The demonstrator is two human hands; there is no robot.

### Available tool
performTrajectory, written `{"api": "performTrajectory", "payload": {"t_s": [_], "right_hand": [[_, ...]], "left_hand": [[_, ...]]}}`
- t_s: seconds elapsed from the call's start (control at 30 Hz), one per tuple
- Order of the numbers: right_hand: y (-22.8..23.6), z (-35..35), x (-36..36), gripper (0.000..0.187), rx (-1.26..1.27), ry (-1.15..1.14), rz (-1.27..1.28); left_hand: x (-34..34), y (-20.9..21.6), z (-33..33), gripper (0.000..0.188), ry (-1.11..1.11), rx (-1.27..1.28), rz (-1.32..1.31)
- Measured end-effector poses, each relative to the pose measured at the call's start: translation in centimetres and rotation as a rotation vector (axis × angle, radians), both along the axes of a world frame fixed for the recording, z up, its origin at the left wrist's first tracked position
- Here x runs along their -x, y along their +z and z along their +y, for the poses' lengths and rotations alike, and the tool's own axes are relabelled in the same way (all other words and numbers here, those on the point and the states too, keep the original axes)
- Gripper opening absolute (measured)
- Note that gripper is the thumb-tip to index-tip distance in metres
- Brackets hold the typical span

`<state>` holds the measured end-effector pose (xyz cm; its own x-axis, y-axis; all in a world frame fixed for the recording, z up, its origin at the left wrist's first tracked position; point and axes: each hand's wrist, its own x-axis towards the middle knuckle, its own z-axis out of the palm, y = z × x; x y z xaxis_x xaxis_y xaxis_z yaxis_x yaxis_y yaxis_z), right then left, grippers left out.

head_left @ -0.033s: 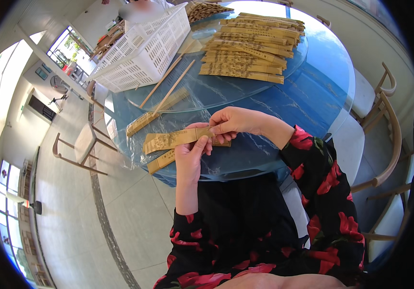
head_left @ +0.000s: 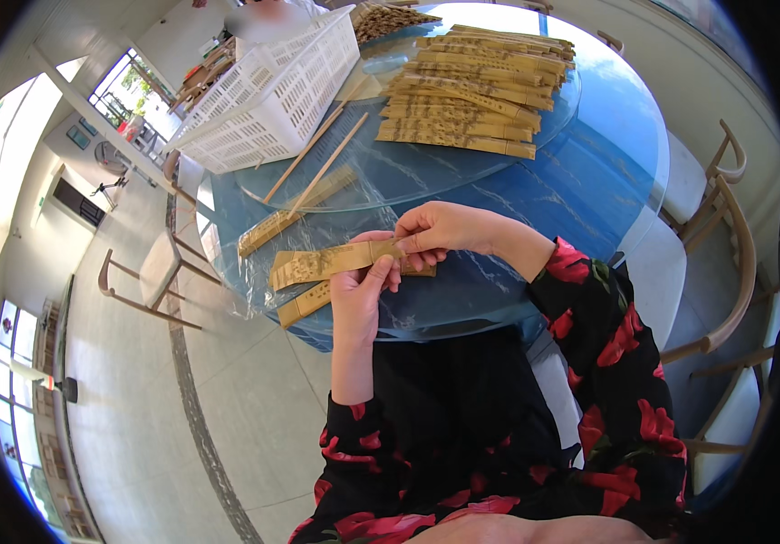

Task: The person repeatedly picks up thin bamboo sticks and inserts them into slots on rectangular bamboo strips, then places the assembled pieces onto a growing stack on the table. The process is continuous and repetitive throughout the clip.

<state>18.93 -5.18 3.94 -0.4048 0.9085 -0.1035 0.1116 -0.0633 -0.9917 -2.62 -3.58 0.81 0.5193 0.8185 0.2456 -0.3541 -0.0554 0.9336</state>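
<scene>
A long, flat gold paper sleeve point(head_left: 317, 264) with dark print stretches between my hands, above the table's near edge. My left hand point(head_left: 367, 279) is closed on it, thumb on top and fingers beneath. At its right end my right hand point(head_left: 428, 228) pinches the sleeve between thumb and fingers. Under the held one lies another gold sleeve point(head_left: 304, 306), partly hidden by it and by my left hand. Just beyond, more gold sleeves point(head_left: 263, 232) rest on the table, with two thin wooden sticks point(head_left: 328, 165) pointing away; one stick's near end lies over these sleeves.
A large pile of gold sleeves point(head_left: 471, 91) lies on the round glass turntable point(head_left: 444, 186) of the blue-covered table point(head_left: 589, 195). A white slotted plastic basket point(head_left: 272, 100) stands far left, with bundled sticks point(head_left: 385, 20) behind. Wooden chairs point(head_left: 168, 272) stand around; a person is beyond the basket.
</scene>
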Motion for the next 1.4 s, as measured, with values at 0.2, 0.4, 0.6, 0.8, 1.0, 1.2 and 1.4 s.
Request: {"api": "performTrajectory", "payload": {"t_s": [0.2, 0.4, 0.6, 0.8, 1.0, 1.2, 1.4], "right_hand": [[0.9, -0.2, -0.3, 0.022, -0.077, -0.118, -0.119], [1.8, 2.9, 0.0, 0.021, -0.482, -0.437, -0.363], [2.3, 12.4, 2.7, 0.009, -1.469, -0.265, -1.278], [0.3, 18.8, 5.3, 0.01, -1.446, -0.096, -1.739], [1.5, 15.5, 3.9, 0.013, -1.628, -0.216, -1.544], [4.4, 5.9, 2.0, 0.031, -1.697, -0.436, -1.216], [2.2, -0.8, -4.4, 0.039, -1.397, -0.611, -1.062]], "left_hand": [[-0.5, -0.5, 0.3, 0.028, 0.026, 0.01, -0.018], [-1.2, -0.7, 0.4, 0.025, 0.01, 0.045, -0.045], [-2.4, -1.3, 0.9, 0.023, -0.027, 0.055, -0.094], [-1.6, -1.8, 1.5, 0.026, -0.017, 0.072, -0.1], [-1.7, -1.6, 1.5, 0.026, -0.007, 0.064, -0.092], [0.1, -1.2, 1.1, 0.026, 0.107, 0.115, -0.191], [-0.2, -1.2, 0.6, 0.029, 0.095, 0.17, -0.29]]}}
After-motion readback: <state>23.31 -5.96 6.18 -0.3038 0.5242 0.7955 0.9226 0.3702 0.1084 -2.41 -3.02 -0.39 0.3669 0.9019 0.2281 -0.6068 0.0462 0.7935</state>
